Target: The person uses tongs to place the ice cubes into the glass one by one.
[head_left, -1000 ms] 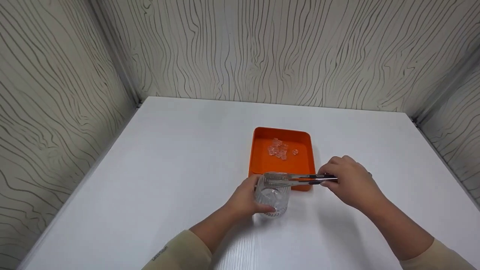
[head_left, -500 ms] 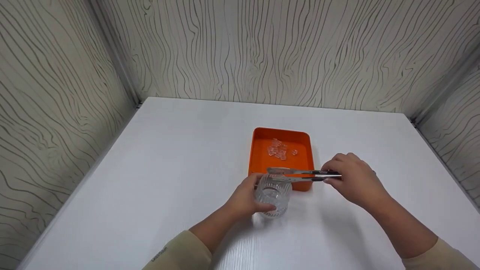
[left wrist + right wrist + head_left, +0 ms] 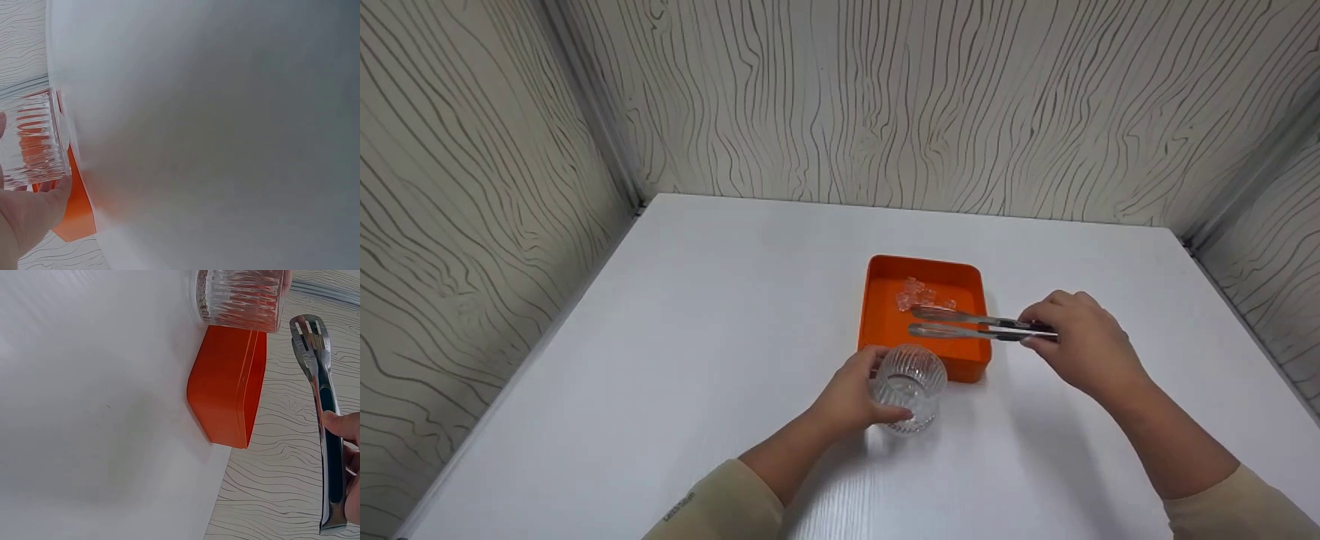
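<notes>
At lower centre, we see the left hand (image 3: 851, 396) gripping a glass (image 3: 919, 384); at right, the right hand (image 3: 1089, 346) holds metal tongs (image 3: 328, 398).

The tray (image 3: 880, 322) looks like smooth plastic with a soft sheen. Inside it, the cubes (image 3: 912, 289) are clear and glossy, glass or plastic, I cannot tell which. Just on its near side, the glass (image 3: 911, 390) is transparent and shiny, its wall ribbed. Over the tray, the tongs (image 3: 984, 321) are polished metal with dark, duller grip inlays (image 3: 334, 467). Around it, the table (image 3: 750, 300) is smooth, lightly glossy; behind it, the wall (image 3: 840, 97) is matt with wood-grain lines. Nearer than the tray, the sleeves (image 3: 727, 499) are matt cloth.
</notes>
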Demonstrator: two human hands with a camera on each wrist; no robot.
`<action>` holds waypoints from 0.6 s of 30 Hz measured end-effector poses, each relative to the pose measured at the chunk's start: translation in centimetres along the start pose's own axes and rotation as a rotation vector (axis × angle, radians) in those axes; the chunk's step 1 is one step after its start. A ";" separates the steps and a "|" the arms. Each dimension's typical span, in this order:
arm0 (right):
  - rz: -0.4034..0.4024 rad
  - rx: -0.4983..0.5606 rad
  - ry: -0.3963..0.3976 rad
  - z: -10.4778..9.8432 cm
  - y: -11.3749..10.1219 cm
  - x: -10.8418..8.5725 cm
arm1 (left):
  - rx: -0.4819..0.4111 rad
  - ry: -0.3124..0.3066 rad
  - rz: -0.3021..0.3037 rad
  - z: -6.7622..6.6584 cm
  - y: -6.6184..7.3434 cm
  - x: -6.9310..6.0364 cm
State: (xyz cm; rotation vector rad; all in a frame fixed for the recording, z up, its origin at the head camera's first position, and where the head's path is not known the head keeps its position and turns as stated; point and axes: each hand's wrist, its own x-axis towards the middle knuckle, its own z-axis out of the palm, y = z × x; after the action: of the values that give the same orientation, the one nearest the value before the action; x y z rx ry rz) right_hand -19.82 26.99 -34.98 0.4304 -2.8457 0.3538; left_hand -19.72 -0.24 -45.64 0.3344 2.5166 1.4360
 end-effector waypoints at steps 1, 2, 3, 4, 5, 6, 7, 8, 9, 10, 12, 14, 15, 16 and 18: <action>0.016 0.003 0.003 0.1 0.2 0.1 | -0.001 0.001 -0.003 0.0 0.0 0.0; 0.032 0.007 0.005 0.1 0.4 0.2 | -0.002 0.002 -0.005 0.0 0.0 0.0; 0.048 0.008 0.006 0.2 0.6 0.3 | -0.004 0.003 -0.010 0.0 0.0 0.0; 0.064 0.009 0.005 0.3 0.7 0.4 | -0.007 0.004 -0.012 0.0 0.0 0.0; 0.079 0.008 0.004 0.5 0.9 0.5 | -0.009 0.004 -0.015 0.0 0.0 0.0; 0.092 0.007 0.001 0.6 1.1 0.7 | -0.011 0.005 -0.015 0.0 0.0 0.0; 0.104 0.002 -0.003 0.8 1.2 0.8 | -0.014 0.005 -0.014 0.0 0.0 0.0; 0.114 -0.001 -0.007 0.9 1.3 0.9 | -0.014 0.005 -0.017 0.0 0.0 0.0; 0.123 -0.008 -0.012 1.1 1.4 1.0 | -0.014 0.005 -0.019 0.0 0.0 0.0; 0.131 -0.013 -0.016 1.3 1.5 1.1 | -0.012 0.005 -0.022 0.1 0.0 0.0; 0.143 -0.028 -0.018 1.7 1.7 1.4 | -0.012 0.005 -0.021 0.1 0.0 0.0; 0.152 -0.038 -0.015 2.1 1.8 1.6 | -0.010 0.005 -0.025 0.1 0.0 0.0; 0.157 -0.044 -0.012 2.3 1.9 1.7 | -0.011 0.006 -0.025 0.1 0.0 0.0; 0.160 -0.049 -0.009 2.5 2.0 1.8 | -0.010 0.005 -0.026 0.1 0.0 0.0; 0.167 -0.059 -0.003 2.9 2.1 2.0 | -0.009 0.005 -0.027 0.0 -0.1 0.0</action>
State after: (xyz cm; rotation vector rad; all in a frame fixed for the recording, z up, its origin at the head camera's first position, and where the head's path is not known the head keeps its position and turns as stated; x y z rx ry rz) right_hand -22.93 27.59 -37.54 0.1817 -2.8943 0.2990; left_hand -19.68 -0.27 -45.69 0.2946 2.5081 1.4392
